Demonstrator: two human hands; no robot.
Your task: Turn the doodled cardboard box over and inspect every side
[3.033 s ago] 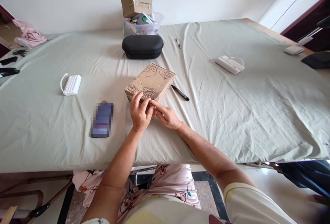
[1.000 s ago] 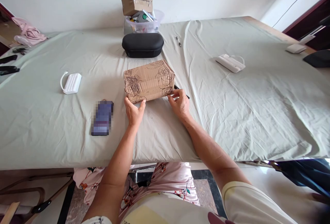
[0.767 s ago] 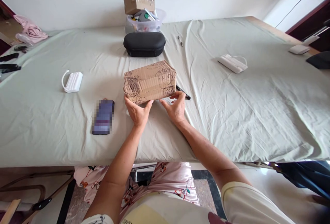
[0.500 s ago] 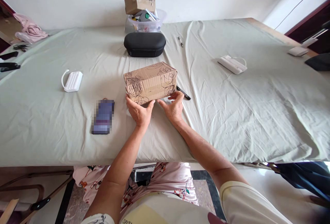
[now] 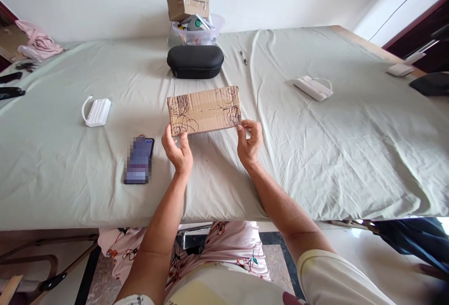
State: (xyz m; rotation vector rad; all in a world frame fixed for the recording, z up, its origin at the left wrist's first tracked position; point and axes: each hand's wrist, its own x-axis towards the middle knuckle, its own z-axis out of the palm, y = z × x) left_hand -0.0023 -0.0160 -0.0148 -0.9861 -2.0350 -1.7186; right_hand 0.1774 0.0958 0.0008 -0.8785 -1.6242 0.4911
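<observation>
A brown cardboard box [image 5: 204,110] with black scribbled swirls is held up above the cloth-covered table [image 5: 315,155], one long face turned toward me. My left hand [image 5: 177,149] grips its lower left corner, thumb on the front face. At the lower right corner, my right hand [image 5: 249,141] holds it the same way. The box is tipped up on edge, and its underside is hidden.
A phone [image 5: 138,160] lies left of my left hand, a white power bank [image 5: 97,112] farther left. Behind the box are a black case [image 5: 195,61], a plastic tub [image 5: 196,35] with a small box [image 5: 187,0] on top, a pen [image 5: 242,57] and a white charger [image 5: 313,87].
The box has been turned from lying flat to standing on its long edge and lifted. My hands moved apart to its two lower corners. The black marker beside it is now hidden.
</observation>
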